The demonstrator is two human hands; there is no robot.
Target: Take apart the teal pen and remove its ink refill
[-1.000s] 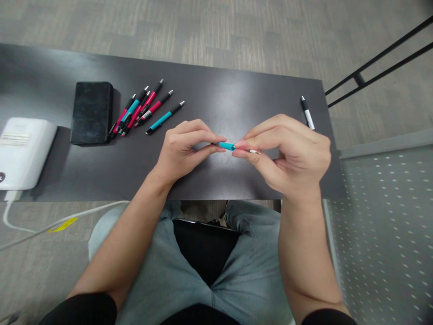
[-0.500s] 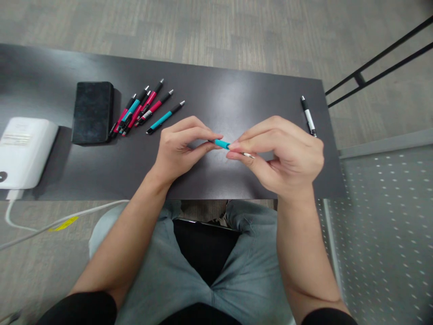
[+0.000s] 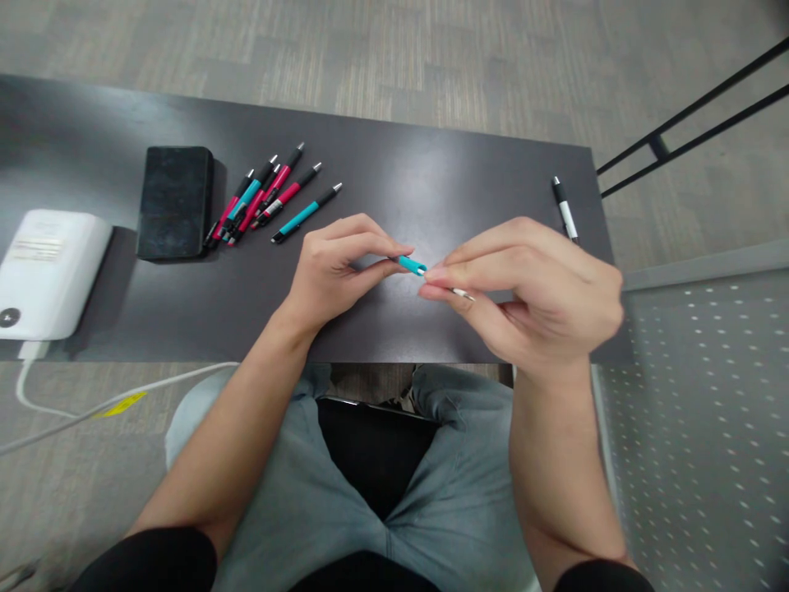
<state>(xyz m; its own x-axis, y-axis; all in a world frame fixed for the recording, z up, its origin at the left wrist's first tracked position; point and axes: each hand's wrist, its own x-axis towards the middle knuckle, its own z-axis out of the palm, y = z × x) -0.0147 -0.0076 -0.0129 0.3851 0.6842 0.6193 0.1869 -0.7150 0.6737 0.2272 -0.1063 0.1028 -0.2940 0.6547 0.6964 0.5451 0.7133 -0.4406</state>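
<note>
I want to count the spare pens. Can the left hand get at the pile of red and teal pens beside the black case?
Probably yes: bare table lies between the left hand and the pen pile, but it is pinching the teal pen.

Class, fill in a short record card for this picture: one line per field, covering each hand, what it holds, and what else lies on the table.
Left hand: left hand pinches the teal pen barrel at its end
Right hand: right hand pinches a thin refill at the barrel's mouth
Surface: dark table
Pen pile: red and teal pens, far left
Lone pen: white pen, far right
Other items: black case; white device
</note>
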